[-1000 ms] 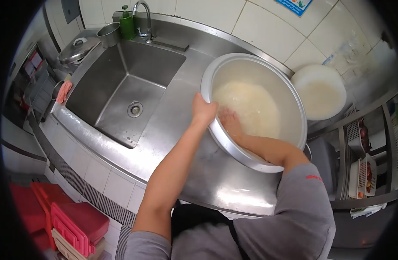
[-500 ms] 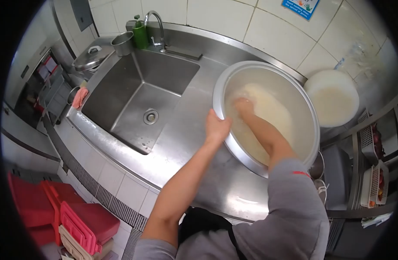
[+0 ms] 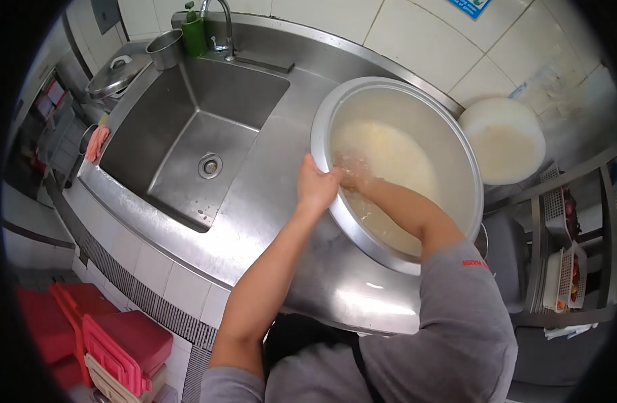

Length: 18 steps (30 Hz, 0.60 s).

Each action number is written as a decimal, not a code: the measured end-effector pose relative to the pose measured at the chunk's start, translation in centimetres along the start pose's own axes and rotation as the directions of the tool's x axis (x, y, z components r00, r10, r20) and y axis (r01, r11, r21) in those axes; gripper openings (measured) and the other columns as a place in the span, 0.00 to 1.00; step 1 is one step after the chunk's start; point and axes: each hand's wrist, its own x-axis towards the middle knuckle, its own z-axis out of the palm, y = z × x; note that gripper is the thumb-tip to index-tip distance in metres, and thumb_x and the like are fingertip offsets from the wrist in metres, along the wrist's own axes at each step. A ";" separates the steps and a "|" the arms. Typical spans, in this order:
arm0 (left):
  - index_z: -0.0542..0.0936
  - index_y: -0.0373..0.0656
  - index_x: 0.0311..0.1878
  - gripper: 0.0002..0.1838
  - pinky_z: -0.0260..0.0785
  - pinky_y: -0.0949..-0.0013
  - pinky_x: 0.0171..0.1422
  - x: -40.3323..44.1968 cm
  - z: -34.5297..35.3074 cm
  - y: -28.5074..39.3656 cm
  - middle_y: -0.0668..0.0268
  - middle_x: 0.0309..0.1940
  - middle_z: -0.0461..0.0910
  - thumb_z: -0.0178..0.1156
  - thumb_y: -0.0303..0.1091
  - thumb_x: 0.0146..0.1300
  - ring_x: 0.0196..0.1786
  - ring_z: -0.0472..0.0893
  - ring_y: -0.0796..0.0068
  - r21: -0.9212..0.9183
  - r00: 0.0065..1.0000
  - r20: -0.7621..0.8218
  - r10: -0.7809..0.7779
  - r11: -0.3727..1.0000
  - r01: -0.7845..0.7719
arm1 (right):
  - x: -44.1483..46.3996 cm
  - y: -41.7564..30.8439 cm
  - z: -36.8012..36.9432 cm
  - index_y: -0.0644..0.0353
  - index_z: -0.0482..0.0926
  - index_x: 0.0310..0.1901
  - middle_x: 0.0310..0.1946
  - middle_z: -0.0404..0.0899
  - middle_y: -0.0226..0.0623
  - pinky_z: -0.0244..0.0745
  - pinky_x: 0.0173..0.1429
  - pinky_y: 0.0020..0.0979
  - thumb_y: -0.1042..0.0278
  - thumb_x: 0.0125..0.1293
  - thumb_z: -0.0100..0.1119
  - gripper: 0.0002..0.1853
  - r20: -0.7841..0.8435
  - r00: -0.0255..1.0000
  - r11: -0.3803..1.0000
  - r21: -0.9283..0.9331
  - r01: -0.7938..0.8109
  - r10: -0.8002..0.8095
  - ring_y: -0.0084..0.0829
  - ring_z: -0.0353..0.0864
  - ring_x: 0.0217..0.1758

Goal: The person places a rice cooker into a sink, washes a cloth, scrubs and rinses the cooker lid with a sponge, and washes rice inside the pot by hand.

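Observation:
A large round metal pot (image 3: 326, 111) stands tilted on the steel counter, holding cloudy water and a pale heap that looks like rice (image 3: 395, 151). My left hand (image 3: 317, 185) is closed on the pot's near left rim. Inside the pot, my right hand (image 3: 352, 173) is down in the cloudy water near the left wall. Water and motion blur hide its fingers, so what they hold cannot be made out.
Left of the pot is a steel sink (image 3: 238, 144) with a curved faucet (image 3: 226, 27). A green soap bottle (image 3: 194, 35) and a metal container (image 3: 165, 50) stand behind it. At right are a white tub (image 3: 502, 141) and shelves with baskets (image 3: 570, 275). Red bins (image 3: 120, 342) stand lower left.
My right hand has moved left and toward me through the water, stirring up splashes near the wall. My left hand stays on the rim. The whole view has shifted slightly.

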 end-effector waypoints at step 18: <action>0.68 0.30 0.37 0.17 0.67 0.66 0.40 -0.1 0.5 0.0 0.52 0.30 0.75 0.55 0.26 0.41 0.33 0.76 0.62 -0.063 0.999 -0.032 0.007 0.998 -0.009 | -9.8 -1.0 -1.2 0.56 0.58 0.60 0.58 0.61 0.49 0.55 0.62 0.38 0.60 0.62 0.38 0.24 0.358 0.934 0.730 0.636 -0.250 0.008 0.38 0.61 0.61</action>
